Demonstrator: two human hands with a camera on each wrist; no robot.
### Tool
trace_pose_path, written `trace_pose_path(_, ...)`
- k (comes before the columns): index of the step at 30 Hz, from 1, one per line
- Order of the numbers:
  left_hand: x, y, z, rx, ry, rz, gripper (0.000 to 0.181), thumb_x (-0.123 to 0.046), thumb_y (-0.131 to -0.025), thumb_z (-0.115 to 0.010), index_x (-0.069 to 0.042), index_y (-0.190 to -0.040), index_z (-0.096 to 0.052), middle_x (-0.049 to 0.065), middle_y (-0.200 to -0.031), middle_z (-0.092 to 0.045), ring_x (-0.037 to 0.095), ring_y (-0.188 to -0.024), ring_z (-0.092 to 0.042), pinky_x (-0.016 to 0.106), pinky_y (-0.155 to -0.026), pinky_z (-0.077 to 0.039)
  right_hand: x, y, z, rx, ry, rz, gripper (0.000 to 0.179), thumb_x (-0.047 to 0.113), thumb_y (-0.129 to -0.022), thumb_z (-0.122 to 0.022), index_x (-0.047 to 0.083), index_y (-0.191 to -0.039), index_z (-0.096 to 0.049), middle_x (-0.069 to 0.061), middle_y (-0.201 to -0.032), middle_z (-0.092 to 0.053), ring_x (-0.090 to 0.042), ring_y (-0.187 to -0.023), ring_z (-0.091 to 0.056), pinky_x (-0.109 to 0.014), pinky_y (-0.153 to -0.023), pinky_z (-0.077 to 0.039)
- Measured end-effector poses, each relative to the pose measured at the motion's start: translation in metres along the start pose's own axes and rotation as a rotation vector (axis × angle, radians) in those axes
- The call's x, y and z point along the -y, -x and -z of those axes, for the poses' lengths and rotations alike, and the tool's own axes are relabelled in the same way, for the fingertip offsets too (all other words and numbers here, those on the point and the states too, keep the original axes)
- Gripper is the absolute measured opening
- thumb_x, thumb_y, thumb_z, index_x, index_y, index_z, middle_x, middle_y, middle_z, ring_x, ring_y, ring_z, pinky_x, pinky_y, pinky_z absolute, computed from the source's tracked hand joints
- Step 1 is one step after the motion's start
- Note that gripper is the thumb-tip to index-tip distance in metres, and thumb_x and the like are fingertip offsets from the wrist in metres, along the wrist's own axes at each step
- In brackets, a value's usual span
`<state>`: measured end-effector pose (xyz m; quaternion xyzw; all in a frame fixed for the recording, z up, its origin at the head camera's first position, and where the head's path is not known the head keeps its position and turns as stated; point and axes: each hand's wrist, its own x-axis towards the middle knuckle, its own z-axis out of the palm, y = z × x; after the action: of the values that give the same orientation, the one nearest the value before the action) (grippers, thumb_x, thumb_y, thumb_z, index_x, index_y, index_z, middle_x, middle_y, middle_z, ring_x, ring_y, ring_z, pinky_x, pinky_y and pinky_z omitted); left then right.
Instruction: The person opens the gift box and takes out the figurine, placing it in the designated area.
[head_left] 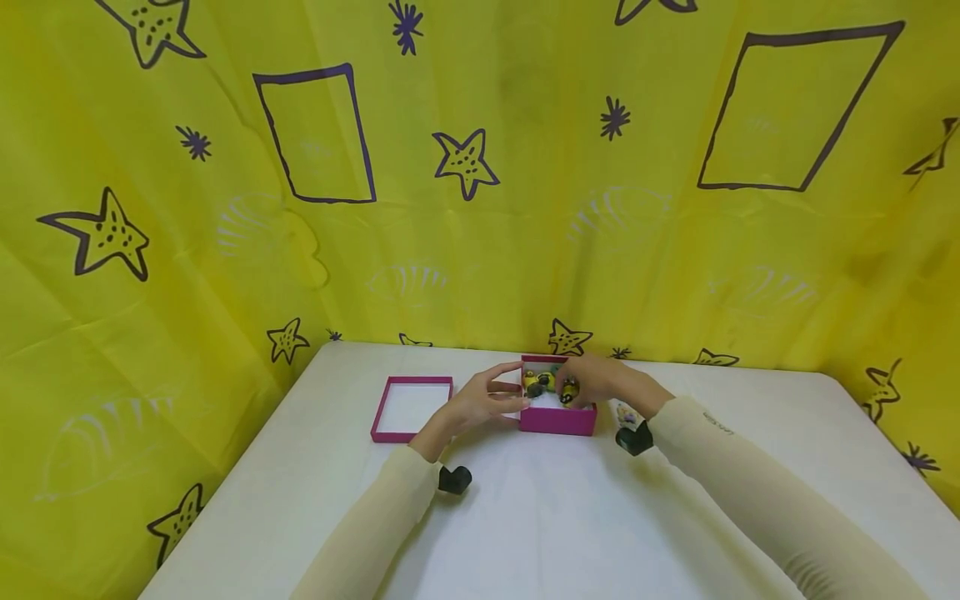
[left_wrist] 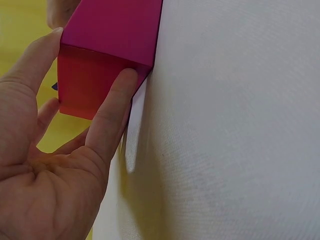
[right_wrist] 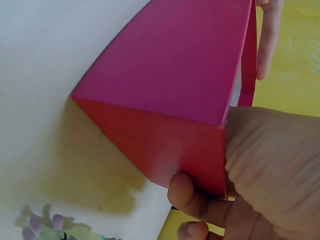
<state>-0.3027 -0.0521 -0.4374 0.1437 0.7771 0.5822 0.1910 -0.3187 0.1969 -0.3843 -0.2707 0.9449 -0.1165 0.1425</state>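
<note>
A pink box (head_left: pixel 557 421) with a white inside stands upright on the table. Several small yellow, black and green toys (head_left: pixel 536 380) lie inside it. My left hand (head_left: pixel 480 400) is at the box's left end, thumb and fingers spread. In the left wrist view its fingertips (left_wrist: pixel 129 77) rest on the end wall and top edge. From the right, my right hand (head_left: pixel 592 381) reaches down into the box. Its bent fingers pinch a yellow-and-black toy (head_left: pixel 570 392), partly hidden by them. In the right wrist view, some curled fingers (right_wrist: pixel 182 192) overlap the box's end wall.
A shallow pink-edged lid (head_left: pixel 384 436), white inside, lies on the table left of the box. A small figure with purple tips (right_wrist: pixel 57 230) lies to the right of the box. Behind the white table (head_left: pixel 517 533) hangs a yellow patterned curtain (head_left: pixel 525 250).
</note>
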Motion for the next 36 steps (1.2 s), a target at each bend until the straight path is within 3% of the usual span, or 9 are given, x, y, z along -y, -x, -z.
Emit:
trace_pose_path(9,-0.001,0.0,0.001,-0.001,0.0,0.001,0.074,-0.029,-0.09,-0.082,-0.034,-0.154,-0.047,0.011,-0.141,-0.06,0.031,-0.129,-0.058,0.051,-0.107,-0.049,0.002,0.0,-0.001,-0.014,0.016,-0.06,0.022,0.011,-0.082,-0.087,0.02,-0.101,-0.079,-0.004,-0.113,-0.07,-0.02,-0.083,-0.059,-0.033,-0.067,-0.057)
trace_pose_path(23,-0.002,0.003,0.0,0.002,0.007,0.008,0.075,-0.03,-0.089,-0.083,-0.033,-0.155,-0.046,0.012,-0.142,-0.059,0.032,-0.131,-0.057,0.053,-0.108,-0.048,0.0,0.003,0.0,-0.023,-0.058,-0.002,0.02,0.007,-0.084,-0.085,0.013,-0.103,-0.08,-0.005,-0.109,-0.071,-0.018,-0.079,-0.058,-0.03,-0.07,-0.057)
trace_pose_path(36,0.001,0.0,0.001,0.003,0.007,0.006,0.075,-0.029,-0.089,-0.083,-0.032,-0.155,-0.046,0.012,-0.142,-0.059,0.032,-0.132,-0.055,0.05,-0.106,-0.05,0.002,0.008,0.013,0.025,-0.146,0.076,0.019,0.003,-0.086,-0.082,0.005,-0.104,-0.079,-0.006,-0.104,-0.07,-0.013,-0.071,-0.059,-0.026,-0.065,-0.055)
